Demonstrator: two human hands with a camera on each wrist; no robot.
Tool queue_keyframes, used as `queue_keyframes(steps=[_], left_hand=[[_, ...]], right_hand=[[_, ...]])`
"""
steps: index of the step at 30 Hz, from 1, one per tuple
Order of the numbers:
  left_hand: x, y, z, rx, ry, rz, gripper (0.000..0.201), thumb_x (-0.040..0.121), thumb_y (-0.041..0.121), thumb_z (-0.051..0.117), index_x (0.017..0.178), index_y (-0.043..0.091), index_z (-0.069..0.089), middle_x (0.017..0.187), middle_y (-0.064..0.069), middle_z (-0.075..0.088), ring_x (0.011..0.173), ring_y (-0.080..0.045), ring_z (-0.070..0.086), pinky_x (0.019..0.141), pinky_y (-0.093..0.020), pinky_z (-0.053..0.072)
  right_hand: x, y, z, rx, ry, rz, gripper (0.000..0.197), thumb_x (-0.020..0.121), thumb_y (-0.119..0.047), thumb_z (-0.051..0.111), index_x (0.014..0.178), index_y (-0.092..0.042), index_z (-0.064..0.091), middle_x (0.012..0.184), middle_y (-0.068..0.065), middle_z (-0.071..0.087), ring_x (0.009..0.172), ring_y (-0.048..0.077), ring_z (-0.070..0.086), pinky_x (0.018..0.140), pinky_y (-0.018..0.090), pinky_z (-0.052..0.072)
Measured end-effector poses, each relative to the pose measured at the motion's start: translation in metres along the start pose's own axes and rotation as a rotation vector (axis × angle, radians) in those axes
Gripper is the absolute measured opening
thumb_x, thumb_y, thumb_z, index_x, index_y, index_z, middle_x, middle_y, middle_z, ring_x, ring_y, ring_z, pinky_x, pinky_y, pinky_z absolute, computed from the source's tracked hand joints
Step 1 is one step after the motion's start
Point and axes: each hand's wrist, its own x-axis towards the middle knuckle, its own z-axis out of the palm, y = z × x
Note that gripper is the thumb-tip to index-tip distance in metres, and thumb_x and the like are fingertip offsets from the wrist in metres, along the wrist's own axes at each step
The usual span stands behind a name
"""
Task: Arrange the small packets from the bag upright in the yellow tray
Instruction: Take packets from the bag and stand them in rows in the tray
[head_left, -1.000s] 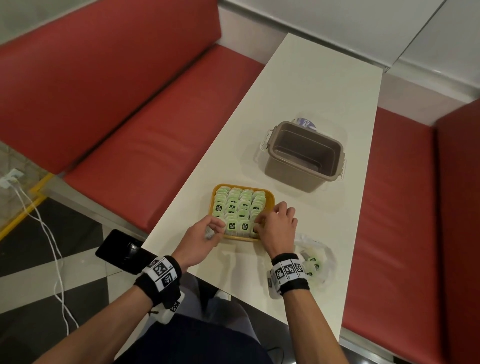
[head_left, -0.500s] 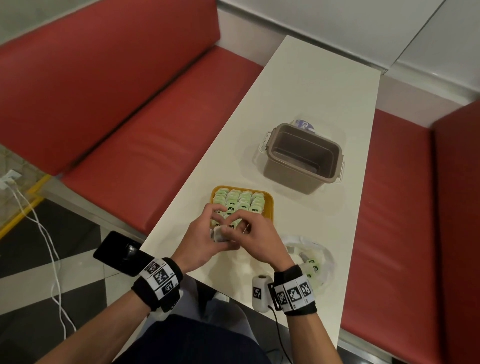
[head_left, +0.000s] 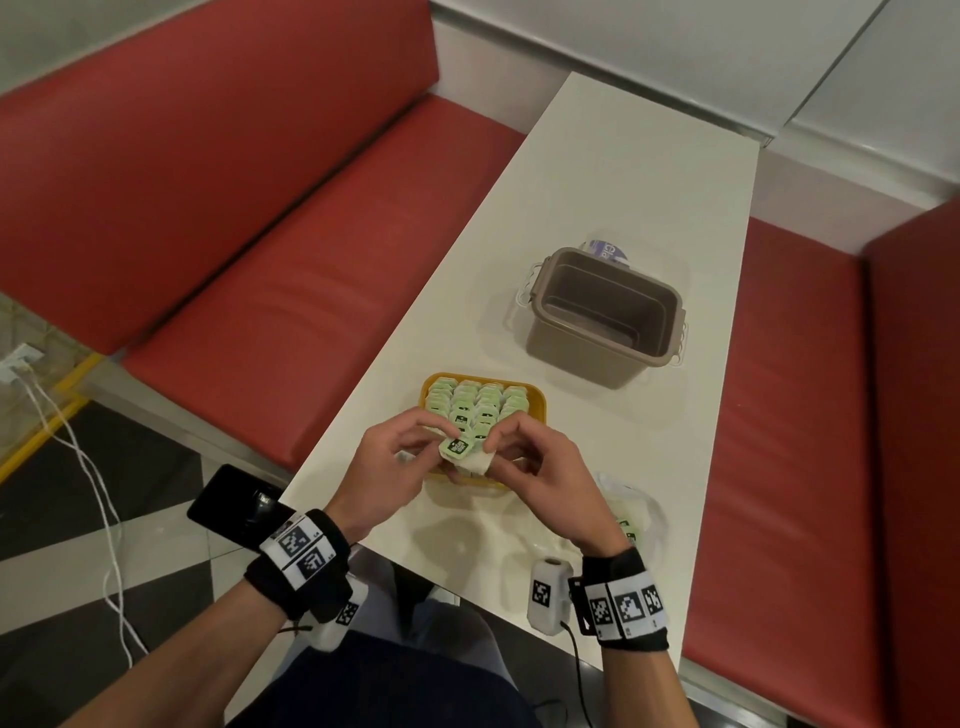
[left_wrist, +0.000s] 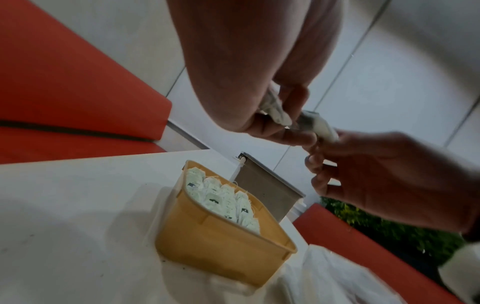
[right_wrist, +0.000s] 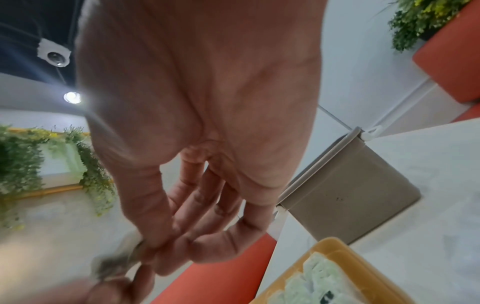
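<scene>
So, head view: both hands meet just above the near edge of the yellow tray (head_left: 537, 410), lifted off the table (head_left: 597, 171). Left hand (head_left: 387, 470) and right hand (head_left: 540, 475) each pinch packets between thumb and fingertips; a green-labelled packet (head_left: 457, 448) sits between them, label up, probably being separated or squared so it can go in on edge. Tray is nearly full, rows of packets standing upright; only open room looks to be at the near side, under the hands. Clear bag (head_left: 636, 519) lies by the right wrist near the table's near edge, some packets left inside. Brown bin (head_left: 605, 312) stands well apart behind the tray, no obstruction. Phone (head_left: 236, 506) overhangs the left table corner.

Left wrist view: left fingers (left_wrist: 283, 133) pinch one packet (left_wrist: 275, 109), right hand (left_wrist: 389, 174) pinches a second one (left_wrist: 320, 125); the two packets meet end to end. Tray (left_wrist: 218, 242) sits below, near wall free, packets upright and tightly packed inside, so insertion likely needs a straight drop.

Right wrist view: right thumb and fingertips (right_wrist: 166, 248) pressed together on a blurred packet (right_wrist: 114, 265). Tray corner (right_wrist: 335, 246) lower right, bin (right_wrist: 350, 195) beyond it.
</scene>
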Motion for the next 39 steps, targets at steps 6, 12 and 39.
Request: queue_keyframes(steps=[6,12,39], left_hand=[[0.005,0.003,0.001,-0.005,0.017,0.034,0.020,0.103,0.007,0.069,0.113,0.022,0.079,0.112,-0.002,0.077,0.081,-0.044,0.068,0.062,-0.036,0.054],[0.008,0.012,0.014,0.092,0.029,0.127,0.041,0.091,0.010,0.085,0.124,0.029,0.070,0.110,0.005,0.079,0.100,-0.018,0.075,0.097,-0.040,0.060],[0.028,-0.032,0.036,0.489,-0.041,0.065,0.010,0.095,0.019,0.079,0.096,0.029,0.077,0.093,0.015,0.076,0.076,-0.010,0.067,0.071,-0.018,0.053]], right_hand=[[-0.004,0.000,0.005,0.033,0.111,0.047,0.009,0.096,-0.014,0.081,0.096,-0.020,0.074,0.096,-0.003,0.078,0.089,0.018,0.076,0.086,0.043,0.064],[-0.003,0.005,0.013,0.066,0.180,0.133,0.036,0.090,-0.024,0.091,0.107,-0.021,0.059,0.098,0.005,0.076,0.077,0.024,0.079,0.079,0.052,0.066],[0.012,0.039,-0.034,-0.806,0.213,0.147,0.007,0.102,-0.039,0.064,0.109,-0.036,0.061,0.099,-0.015,0.075,0.098,0.024,0.055,0.084,0.044,0.049]])
